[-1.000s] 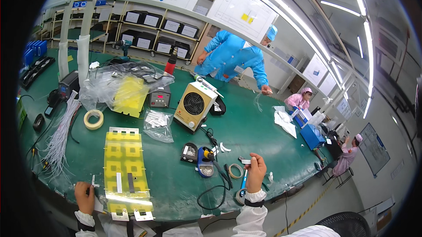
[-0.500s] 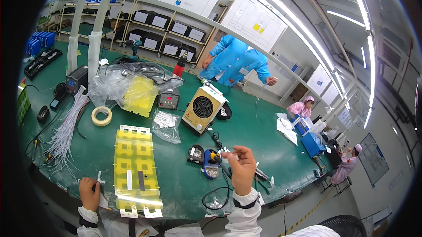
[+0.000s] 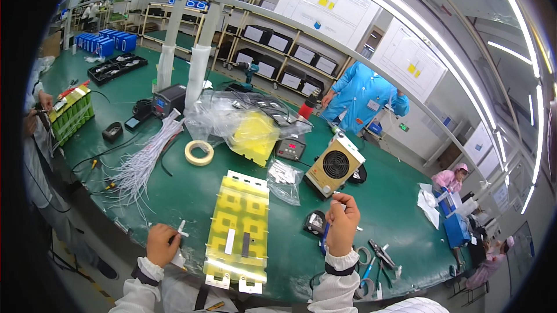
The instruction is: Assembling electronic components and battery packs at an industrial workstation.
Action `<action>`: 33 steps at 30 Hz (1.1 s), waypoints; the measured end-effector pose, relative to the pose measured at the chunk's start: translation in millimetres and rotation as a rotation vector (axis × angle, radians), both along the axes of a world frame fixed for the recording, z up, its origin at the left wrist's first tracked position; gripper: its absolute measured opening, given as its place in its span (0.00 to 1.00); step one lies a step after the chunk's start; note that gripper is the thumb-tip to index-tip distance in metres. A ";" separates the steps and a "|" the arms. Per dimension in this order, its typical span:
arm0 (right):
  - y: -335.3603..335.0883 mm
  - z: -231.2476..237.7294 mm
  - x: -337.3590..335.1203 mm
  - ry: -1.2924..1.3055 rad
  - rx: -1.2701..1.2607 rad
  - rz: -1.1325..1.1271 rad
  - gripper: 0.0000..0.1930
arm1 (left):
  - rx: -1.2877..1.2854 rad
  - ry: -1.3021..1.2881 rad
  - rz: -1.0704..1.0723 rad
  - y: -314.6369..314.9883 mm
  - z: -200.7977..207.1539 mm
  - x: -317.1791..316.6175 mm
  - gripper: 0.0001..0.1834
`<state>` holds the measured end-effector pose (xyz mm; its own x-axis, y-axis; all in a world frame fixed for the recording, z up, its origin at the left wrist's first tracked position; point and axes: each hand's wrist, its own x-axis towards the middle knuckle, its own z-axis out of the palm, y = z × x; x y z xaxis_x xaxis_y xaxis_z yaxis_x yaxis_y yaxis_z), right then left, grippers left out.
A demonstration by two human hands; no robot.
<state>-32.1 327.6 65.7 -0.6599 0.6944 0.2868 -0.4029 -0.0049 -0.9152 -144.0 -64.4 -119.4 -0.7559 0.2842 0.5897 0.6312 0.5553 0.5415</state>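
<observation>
My left hand (image 3: 163, 244) rests at the front table edge with its fingers curled together. Beside its fingertips lies a small white strip (image 3: 183, 229); whether the fingers grip it I cannot tell. Between my hands is a yellow translucent panel (image 3: 237, 229) with square cutouts and white end tabs. One white strip (image 3: 230, 241) and one dark strip (image 3: 245, 244) lie on it. My right hand (image 3: 342, 227) is raised above the table, thumb and fingers pinched, with something small and whitish at the tips. It partly hides a blue soldering-iron stand (image 3: 324, 242).
Behind the panel are a tape roll (image 3: 199, 153), a bundle of white wires (image 3: 148, 168), a bag of white pieces (image 3: 284, 180) and a yellow fan unit (image 3: 335, 165). Pliers (image 3: 383, 254) lie right of my right hand. A co-worker's hand touches a green battery pack (image 3: 72, 114) at left.
The view has swung left, so the table appears farther right. My right hand has moved relative to the soldering stand and now covers much of it. The panel stays in place.
</observation>
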 end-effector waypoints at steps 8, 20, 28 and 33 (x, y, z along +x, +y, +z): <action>51.5 -114.8 -97.8 -0.510 0.502 -0.078 0.09 | 0.006 -0.023 -0.007 -1.3 4.0 -0.4 0.04; 57.4 -188.1 -162.1 -0.920 1.248 -0.259 0.10 | 0.027 -0.152 0.018 -7.0 1.6 -0.2 0.06; 73.0 -99.1 -148.7 -0.508 0.845 -0.367 0.14 | 0.057 -0.139 0.019 -7.5 -1.5 -5.8 0.06; 28.0 -26.4 -62.5 -0.269 0.779 -0.391 0.14 | 0.245 -0.200 0.020 -17.1 -0.3 5.4 0.07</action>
<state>-94.6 355.6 39.3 -0.5304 0.5573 0.6388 -0.0183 0.7459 -0.6658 -138.5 -81.5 -119.7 -0.8681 0.1359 0.4775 0.4886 0.4043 0.7732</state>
